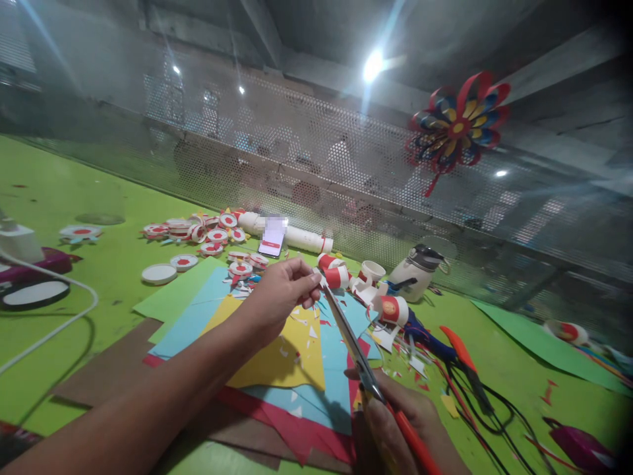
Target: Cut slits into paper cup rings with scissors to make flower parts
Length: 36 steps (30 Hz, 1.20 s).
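Note:
My left hand is raised over the stacked sheets, thumb and fingertips pinching a small white piece of paper. Low in the view, my right hand grips a pair of scissors with red-orange handles. Their long blades point up and away, with the tips right at the white piece. Whether the blades are closed on it I cannot tell. Beneath both hands lie a yellow sheet, light blue sheets and a red sheet, with paper scraps strewn on top.
Beyond my left hand sit several round red-and-white paper pieces, a white tube and a phone. Cut red paper cups and a jar stand right. An orange-and-blue glue gun trails cables. Behind rises a perforated metal screen.

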Available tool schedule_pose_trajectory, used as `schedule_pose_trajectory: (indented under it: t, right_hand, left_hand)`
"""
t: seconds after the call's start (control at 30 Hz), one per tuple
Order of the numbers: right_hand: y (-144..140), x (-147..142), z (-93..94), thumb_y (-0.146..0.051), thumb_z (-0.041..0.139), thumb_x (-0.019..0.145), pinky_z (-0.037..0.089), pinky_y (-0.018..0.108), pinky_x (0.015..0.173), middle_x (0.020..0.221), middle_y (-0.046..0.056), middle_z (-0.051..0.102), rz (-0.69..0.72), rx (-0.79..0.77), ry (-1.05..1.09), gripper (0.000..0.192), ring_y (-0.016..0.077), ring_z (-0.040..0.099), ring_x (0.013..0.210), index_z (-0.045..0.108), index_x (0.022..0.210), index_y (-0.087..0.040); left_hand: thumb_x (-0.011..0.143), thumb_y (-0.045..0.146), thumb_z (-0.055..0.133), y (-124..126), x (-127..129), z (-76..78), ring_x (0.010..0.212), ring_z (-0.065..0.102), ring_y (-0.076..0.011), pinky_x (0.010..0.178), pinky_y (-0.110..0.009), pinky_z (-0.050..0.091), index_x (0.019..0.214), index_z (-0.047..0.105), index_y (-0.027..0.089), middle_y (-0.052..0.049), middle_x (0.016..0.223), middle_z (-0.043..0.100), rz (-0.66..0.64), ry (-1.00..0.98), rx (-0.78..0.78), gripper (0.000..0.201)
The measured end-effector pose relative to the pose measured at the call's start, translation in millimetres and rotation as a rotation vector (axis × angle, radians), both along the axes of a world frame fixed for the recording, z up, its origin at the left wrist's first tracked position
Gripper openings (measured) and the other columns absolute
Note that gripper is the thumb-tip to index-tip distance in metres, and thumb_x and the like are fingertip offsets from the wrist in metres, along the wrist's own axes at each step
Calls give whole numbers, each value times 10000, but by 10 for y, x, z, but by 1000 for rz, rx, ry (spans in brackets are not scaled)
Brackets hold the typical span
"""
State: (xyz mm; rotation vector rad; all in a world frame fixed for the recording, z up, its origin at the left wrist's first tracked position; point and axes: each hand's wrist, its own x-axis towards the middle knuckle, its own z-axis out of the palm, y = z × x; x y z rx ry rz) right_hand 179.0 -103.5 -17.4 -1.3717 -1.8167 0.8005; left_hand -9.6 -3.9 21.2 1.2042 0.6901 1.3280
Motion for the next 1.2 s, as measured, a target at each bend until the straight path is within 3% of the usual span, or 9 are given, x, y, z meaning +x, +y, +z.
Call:
schedule_pose_trajectory:
  t: [0.1, 0.33, 0.67, 0.87, 1.2]
  right_hand:
    - [5, 9, 13, -576, 417, 815, 425, 236, 463, 553, -16, 419, -7, 47, -25, 477, 137, 420, 478, 671, 938, -190]
    - [21, 40, -25, -512, 422, 839, 376, 235, 483, 577, -16, 442, -2, 110, -95, 447, 126, 392, 500, 661, 948, -150]
    - [32, 14, -121, -542, 416, 821, 298, 230, 479, 571, -23, 423, -42, 106, -53, 464, 124, 368, 510, 651, 943, -162]
    - [32, -7, -99, -538, 430, 816, 285, 229, 470, 555, -43, 354, -66, 115, -58, 443, 113, 304, 486, 650, 898, -162]
    - [29, 17, -90, -545, 427, 816, 275, 237, 470, 551, -41, 341, -61, 90, -95, 472, 118, 319, 487, 654, 945, -151]
  left_hand:
    - [725, 202, 593, 1, 3, -7, 489, 436, -66, 511, -219, 318, 638, 520, 133, -1, 568, 545, 4, -8, 8, 133]
    - [742, 187, 577, -22, 30, -17, 487, 432, -57, 515, -208, 331, 650, 505, 132, 8, 571, 541, 34, -28, 5, 129]
    - [744, 186, 570, -15, 41, -21, 489, 441, -60, 518, -212, 330, 661, 510, 131, 4, 583, 551, 36, -49, -8, 116]
    - [747, 167, 565, -17, 32, -13, 486, 439, -53, 518, -203, 330, 652, 510, 121, 5, 576, 545, 19, -46, -14, 119]
    - [758, 154, 551, 9, 25, -29, 468, 436, -50, 510, -197, 324, 663, 513, 115, 0, 571, 547, -13, -66, -26, 109]
